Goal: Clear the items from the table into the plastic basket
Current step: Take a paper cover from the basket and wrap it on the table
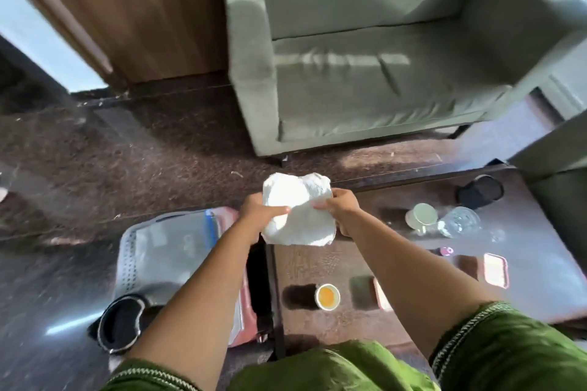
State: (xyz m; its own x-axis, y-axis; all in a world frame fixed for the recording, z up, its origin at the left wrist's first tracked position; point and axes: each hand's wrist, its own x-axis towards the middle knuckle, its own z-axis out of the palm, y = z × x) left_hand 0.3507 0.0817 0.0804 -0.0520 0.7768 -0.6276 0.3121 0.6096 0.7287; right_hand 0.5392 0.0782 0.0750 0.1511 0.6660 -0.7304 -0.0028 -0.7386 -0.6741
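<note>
Mid-transfer: both hands hold a crumpled white cloth [298,209] in the air over the table's [317,263] left edge. Left hand [255,213] grips its left side, thumb across the front; right hand [341,208] pinches the right. Both arms extended forward. Basket [130,263] sits below-left of the left hand; next move, I'd say: swing left, lower, release.
</note>
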